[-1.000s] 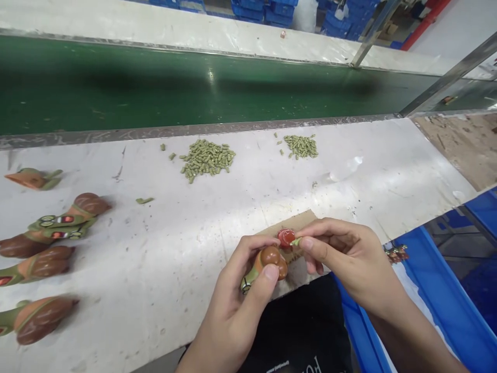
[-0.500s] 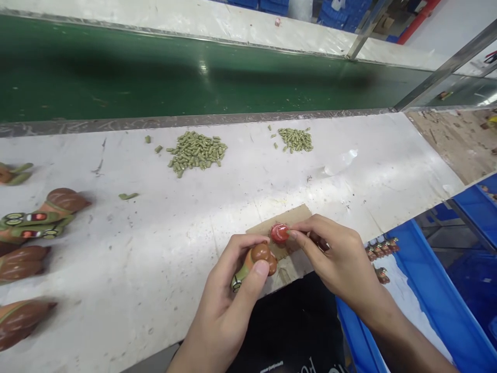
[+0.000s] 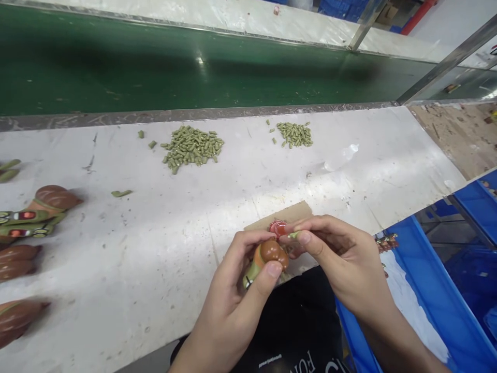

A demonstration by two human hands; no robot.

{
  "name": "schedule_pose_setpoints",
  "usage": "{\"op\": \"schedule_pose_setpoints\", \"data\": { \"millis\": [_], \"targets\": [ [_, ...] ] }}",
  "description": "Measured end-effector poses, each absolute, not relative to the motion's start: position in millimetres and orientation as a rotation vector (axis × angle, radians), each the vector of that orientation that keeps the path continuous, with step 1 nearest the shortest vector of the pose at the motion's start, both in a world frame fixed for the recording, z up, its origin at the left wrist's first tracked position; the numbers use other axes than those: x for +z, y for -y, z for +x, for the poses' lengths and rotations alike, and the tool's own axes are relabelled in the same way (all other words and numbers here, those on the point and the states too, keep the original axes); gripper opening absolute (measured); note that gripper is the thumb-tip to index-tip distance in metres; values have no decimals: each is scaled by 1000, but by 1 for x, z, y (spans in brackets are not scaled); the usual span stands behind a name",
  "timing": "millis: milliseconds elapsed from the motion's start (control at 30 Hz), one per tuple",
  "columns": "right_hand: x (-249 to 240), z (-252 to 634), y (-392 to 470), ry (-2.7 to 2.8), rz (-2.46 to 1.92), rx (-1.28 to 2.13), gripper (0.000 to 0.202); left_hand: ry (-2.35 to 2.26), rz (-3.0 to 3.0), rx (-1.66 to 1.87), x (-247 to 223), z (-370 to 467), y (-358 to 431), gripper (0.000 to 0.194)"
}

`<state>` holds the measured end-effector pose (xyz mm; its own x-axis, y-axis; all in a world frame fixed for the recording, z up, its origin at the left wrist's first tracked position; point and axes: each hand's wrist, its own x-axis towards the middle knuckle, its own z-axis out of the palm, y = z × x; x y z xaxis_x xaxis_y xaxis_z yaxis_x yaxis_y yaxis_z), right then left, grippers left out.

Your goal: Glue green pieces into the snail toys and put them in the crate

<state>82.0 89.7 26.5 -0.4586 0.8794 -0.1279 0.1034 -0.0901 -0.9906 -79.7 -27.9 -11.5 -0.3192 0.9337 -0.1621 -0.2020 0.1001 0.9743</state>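
Note:
My left hand (image 3: 240, 290) is closed around a small figure (image 3: 273, 252) with a glossy brown top, an orange band and a green lower part. Between the thumb and fingers of my right hand (image 3: 337, 254) is a small green piece (image 3: 293, 235), close to the figure's brown top. Just behind the figure, a red round item (image 3: 277, 227) rests on a cardboard piece (image 3: 298, 210), partly hidden by my fingers. Two piles of green pellets, a larger one (image 3: 193, 146) and a smaller one (image 3: 295, 134), lie farther back on the white table (image 3: 155, 233).
Several brown, orange and green figures (image 3: 56, 199) lie at the left. A curved green piece (image 3: 121, 193) is near them. A green belt (image 3: 217, 77) runs behind the table. At the right, a blue bin (image 3: 423, 280) holds small figures (image 3: 386, 242) on white material.
My right hand has drawn back from the red item, bringing the small green piece beside the figure. My left hand and the figure have shifted slightly right. The camera view has shifted a little.

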Motion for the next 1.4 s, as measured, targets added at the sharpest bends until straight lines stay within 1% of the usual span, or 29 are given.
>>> {"op": "schedule_pose_setpoints", "data": {
  "millis": [100, 300, 533, 633, 800, 867, 1100, 1200, 1300, 1400],
  "targets": [
    [26, 82, -87, 1521, -1057, 1668, 7, -1346, 837, 1434, -10, -78, 26, 16],
    [22, 83, -86, 1534, -1030, 1604, 5, -1338, 905, 1421, -10, -77, 23, 15],
    [17, 85, -85, 1596, -1036, 1531, 9, -1358, 950, 1419, -12, -75, 21, 15],
    [18, 87, -84, 1662, -1027, 1473, 13, -1361, 998, 1407, -14, -73, 21, 19],
    [24, 89, -82, 1774, -980, 1341, 22, -1350, 1184, 1451, -20, -73, 22, 33],
    [24, 89, -81, 1784, -959, 1327, 22, -1348, 1246, 1450, -21, -74, 22, 34],
    [30, 89, -80, 1844, -876, 1370, 20, -1338, 1256, 1411, -17, -85, 27, 32],
    [38, 85, -96, 1902, -882, 1389, 14, -1425, 1116, 1467, -14, -84, 29, 24],
    [33, 72, -139, 1923, -996, 1186, 20, -1528, 809, 1648, -13, -78, 30, 15],
    [14, 48, -199, 2037, -1181, 816, 29, -1555, 561, 1753, -17, -77, 32, 17]
  ]
}}
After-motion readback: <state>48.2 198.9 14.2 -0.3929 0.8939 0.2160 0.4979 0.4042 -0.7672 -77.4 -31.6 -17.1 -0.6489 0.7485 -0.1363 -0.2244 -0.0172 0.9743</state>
